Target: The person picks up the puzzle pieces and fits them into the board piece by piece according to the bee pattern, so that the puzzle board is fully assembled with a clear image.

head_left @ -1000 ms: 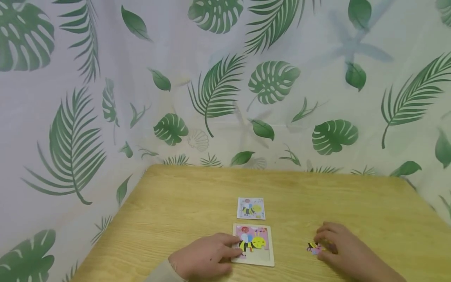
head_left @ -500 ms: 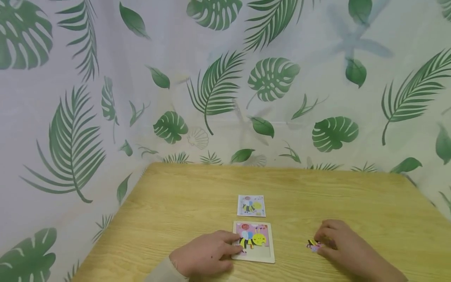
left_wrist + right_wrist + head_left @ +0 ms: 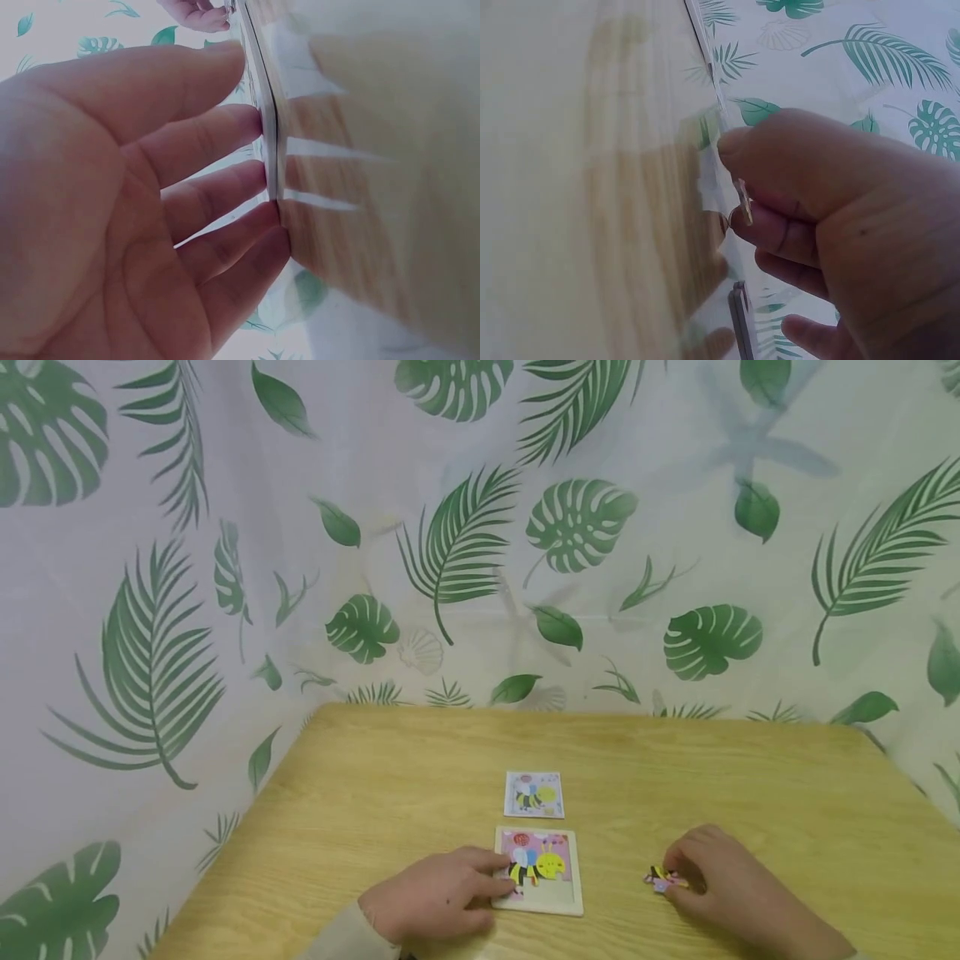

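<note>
A square bee jigsaw puzzle board [image 3: 553, 900] lies on the table, its lower part showing bare backing. My left hand [image 3: 442, 893] rests its extended fingers on the board's left side; in the left wrist view the fingertips [image 3: 251, 176] touch its edge. Right of the board, my right hand [image 3: 738, 885] pinches a small puzzle piece [image 3: 742, 202] between thumb and finger, seen edge-on in the right wrist view. Yellow, black and purple show on the puzzle piece [image 3: 660, 881] at the fingertips in the head view.
A printed bee picture card [image 3: 534, 795] lies just behind the board. Near the right hand, a small flat thing [image 3: 741, 319] is seen edge-on on the table. The wooden table [image 3: 360, 777] meets a leaf-patterned curtain [image 3: 450, 668] at its back and left.
My right hand's fingers have closed in on the puzzle piece, which has shifted slightly left and turned a little. My left hand stays on the board. The head view has tilted slightly.
</note>
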`<control>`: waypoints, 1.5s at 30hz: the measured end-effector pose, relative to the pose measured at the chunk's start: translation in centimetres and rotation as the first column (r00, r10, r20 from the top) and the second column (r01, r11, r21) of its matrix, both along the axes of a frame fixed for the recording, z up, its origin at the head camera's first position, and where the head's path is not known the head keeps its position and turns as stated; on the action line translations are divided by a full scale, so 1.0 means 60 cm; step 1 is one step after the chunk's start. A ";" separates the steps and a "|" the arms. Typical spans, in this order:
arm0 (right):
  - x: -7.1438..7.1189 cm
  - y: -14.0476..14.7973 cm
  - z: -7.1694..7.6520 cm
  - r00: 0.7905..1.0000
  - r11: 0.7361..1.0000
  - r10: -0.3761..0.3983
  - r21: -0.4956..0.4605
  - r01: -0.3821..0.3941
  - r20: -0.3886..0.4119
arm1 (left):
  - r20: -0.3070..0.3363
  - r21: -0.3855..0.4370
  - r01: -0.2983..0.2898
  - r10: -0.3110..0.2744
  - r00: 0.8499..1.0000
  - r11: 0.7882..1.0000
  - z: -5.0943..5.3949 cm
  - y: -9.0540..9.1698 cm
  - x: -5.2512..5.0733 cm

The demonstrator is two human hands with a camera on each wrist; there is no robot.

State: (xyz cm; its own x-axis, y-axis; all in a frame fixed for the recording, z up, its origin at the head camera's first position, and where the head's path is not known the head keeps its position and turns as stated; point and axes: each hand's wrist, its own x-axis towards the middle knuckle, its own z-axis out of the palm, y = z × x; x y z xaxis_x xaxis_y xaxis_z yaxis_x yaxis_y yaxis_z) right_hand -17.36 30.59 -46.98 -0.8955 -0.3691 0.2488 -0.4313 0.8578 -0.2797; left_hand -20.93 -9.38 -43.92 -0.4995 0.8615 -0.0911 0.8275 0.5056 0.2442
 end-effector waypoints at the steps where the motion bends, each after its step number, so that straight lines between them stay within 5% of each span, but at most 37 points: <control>1: 0.002 -0.003 0.002 1.000 1.000 -0.009 -0.007 0.009 0.026 | 0.007 -0.002 -0.001 0.001 1.000 1.000 -0.001 0.000 0.001; 5: 0.007 -0.014 0.010 0.995 0.998 -0.050 -0.031 0.053 0.084 | 0.021 -0.001 -0.009 0.009 1.000 1.000 -0.004 -0.001 0.002; 10: 0.010 -0.032 0.015 0.997 0.996 -0.059 -0.060 0.061 0.047 | 0.018 0.014 -0.021 0.021 1.000 1.000 -0.004 0.000 0.000; 26: -0.001 -0.103 0.021 0.977 0.980 0.175 -0.075 -0.185 -0.123 | -0.025 0.000 0.020 -0.020 0.999 1.000 -0.001 0.001 0.001; 35: -0.006 -0.142 0.027 0.990 0.983 0.144 -0.118 -0.143 0.004 | -0.009 -0.002 0.014 -0.014 1.000 1.000 0.003 0.003 0.000; 45: -0.010 -0.188 0.022 0.976 0.981 0.134 -0.163 -0.106 0.173 | -0.032 0.008 0.030 -0.030 0.999 1.000 0.002 0.001 0.002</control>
